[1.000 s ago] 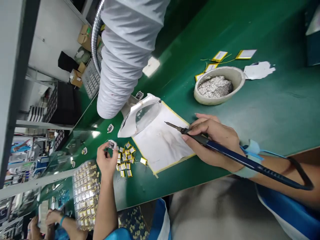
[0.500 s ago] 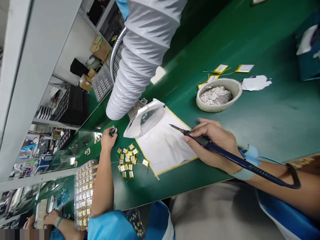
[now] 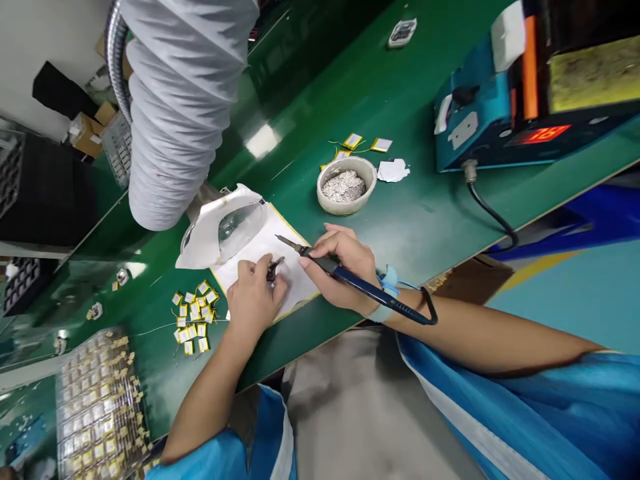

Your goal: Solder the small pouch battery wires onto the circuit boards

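My right hand (image 3: pixel 345 267) grips a soldering iron (image 3: pixel 367 288), its bare tip pointing left over the white sheet (image 3: pixel 300 288) with yellow edging. My left hand (image 3: pixel 256 293) pinches a small dark part (image 3: pixel 273 268) above the same sheet; its kind is mostly hidden by the fingers. Hand and iron tip are close but apart. Left of the sheet lie several small battery cells (image 3: pixel 195 311) with yellow edges and thin wires. Behind the sheet stands a white hood with a clear window (image 3: pixel 240 230), below a grey ribbed duct (image 3: pixel 183 113).
An oval bowl of silvery bits (image 3: pixel 371 175) stands beyond my right hand, battery cells (image 3: pixel 382 145) and a torn white piece (image 3: pixel 393 171) near it. A blue soldering station (image 3: pixel 480 127) with a red display occupies the right. A clear tray of parts (image 3: pixel 97 407) lies at lower left.
My left hand has come from left of the hood onto the white sheet, carrying the small part. The view has swung right, bringing in the soldering station. My right hand still holds the iron.
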Motion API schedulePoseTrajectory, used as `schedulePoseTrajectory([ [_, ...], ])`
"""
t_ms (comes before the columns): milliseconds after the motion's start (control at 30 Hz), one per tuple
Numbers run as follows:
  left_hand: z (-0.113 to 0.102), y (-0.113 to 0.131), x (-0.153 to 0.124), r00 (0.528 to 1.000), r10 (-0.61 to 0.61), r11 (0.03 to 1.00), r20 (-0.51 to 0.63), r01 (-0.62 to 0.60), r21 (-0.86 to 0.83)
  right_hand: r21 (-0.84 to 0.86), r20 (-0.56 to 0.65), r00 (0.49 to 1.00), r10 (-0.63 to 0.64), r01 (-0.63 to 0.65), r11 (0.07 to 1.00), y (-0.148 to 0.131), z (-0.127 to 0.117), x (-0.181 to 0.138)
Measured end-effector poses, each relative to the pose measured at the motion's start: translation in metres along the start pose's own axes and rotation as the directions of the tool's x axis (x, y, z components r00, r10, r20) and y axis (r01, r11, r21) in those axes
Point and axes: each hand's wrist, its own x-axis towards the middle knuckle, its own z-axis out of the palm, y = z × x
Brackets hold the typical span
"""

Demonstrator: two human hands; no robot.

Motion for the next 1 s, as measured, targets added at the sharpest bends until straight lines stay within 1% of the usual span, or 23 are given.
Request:
schedulePoseTrajectory([
  [67, 0.000, 0.014, 0.011, 0.998, -0.057, 0.998, 0.011, 0.057, 0.008, -0.006, -0.003, 1.000, 0.031, -0.031, 1.000, 0.000, 0.000, 0.001],
  [133, -0.005, 0.010, 0.007, 0.999, -0.045, 0.999, -0.025, 0.044, -0.018, -0.005, -0.007, 0.999, 0.046, -0.046, 0.999, 0.001, -0.001, 0.002],
  [167, -0.010, 0.003, 0.001, 0.998, -0.012, 0.999, -0.057, 0.009, -0.050, -0.004, -0.010, 0.999, 0.048, -0.049, 0.999, 0.001, -0.001, 0.002],
  [233, -0.023, -0.021, -0.016, 0.991, 0.078, 0.987, -0.113, -0.093, -0.134, 0.005, -0.010, 0.999, 0.047, -0.047, 0.999, 0.001, -0.002, 0.002],
  [300, -0.038, -0.048, -0.035, 0.981, 0.164, 0.962, -0.100, -0.181, -0.204, 0.022, 0.011, 0.999, 0.036, -0.036, 0.999, 0.001, -0.003, 0.001],
  [333, -0.044, -0.061, -0.044, 0.979, 0.194, 0.953, -0.064, -0.203, -0.223, 0.032, 0.036, 0.999, 0.028, -0.030, 0.999, 0.001, -0.003, 0.000],
  [400, -0.049, -0.080, -0.059, 0.974, 0.222, 0.950, 0.034, -0.209, -0.230, 0.055, 0.126, 0.992, 0.013, -0.020, 0.998, 0.002, -0.002, -0.002],
  [467, -0.046, -0.091, -0.070, 0.965, 0.241, 0.954, 0.107, -0.215, -0.211, 0.079, 0.247, 0.969, -0.004, -0.016, 0.997, 0.002, 0.002, -0.005],
  [533, -0.037, -0.095, -0.075, 0.956, 0.265, 0.953, 0.128, -0.239, -0.189, 0.090, 0.359, 0.933, -0.028, -0.005, 0.996, 0.003, 0.007, -0.008],
  [567, -0.033, -0.096, -0.076, 0.954, 0.272, 0.952, 0.122, -0.249, -0.177, 0.090, 0.393, 0.919, -0.040, 0.005, 0.996, 0.004, 0.010, -0.009],
  [633, -0.026, -0.094, -0.073, 0.960, 0.269, 0.954, 0.075, -0.254, -0.158, 0.092, 0.434, 0.899, -0.059, 0.021, 0.996, 0.006, 0.014, -0.010],
  [700, -0.024, -0.090, -0.065, 0.965, 0.262, 0.953, -0.016, -0.261, -0.152, 0.094, 0.462, 0.885, -0.060, 0.019, 0.995, 0.008, 0.014, -0.010],
  [733, -0.023, -0.087, -0.059, 0.960, 0.270, 0.948, -0.076, -0.279, -0.153, 0.094, 0.475, 0.878, -0.056, 0.013, 0.996, 0.008, 0.013, -0.010],
  [800, -0.021, -0.078, -0.046, 0.931, 0.306, 0.928, -0.198, -0.338, -0.154, 0.095, 0.483, 0.874, -0.052, 0.007, 0.995, 0.006, 0.010, -0.008],
  [867, -0.015, -0.067, -0.031, 0.891, 0.342, 0.907, -0.298, -0.396, -0.141, 0.105, 0.450, 0.892, -0.053, 0.007, 0.994, 0.004, 0.005, -0.006],
  [900, -0.011, -0.062, -0.025, 0.876, 0.351, 0.902, -0.330, -0.411, -0.133, 0.113, 0.418, 0.907, -0.052, 0.005, 0.994, 0.002, 0.003, -0.005],
  [1000, 0.006, -0.051, -0.011, 0.861, 0.355, 0.901, -0.365, -0.420, -0.113, 0.113, 0.300, 0.954, 0.013, -0.049, 0.992, -0.003, -0.002, -0.002],
])
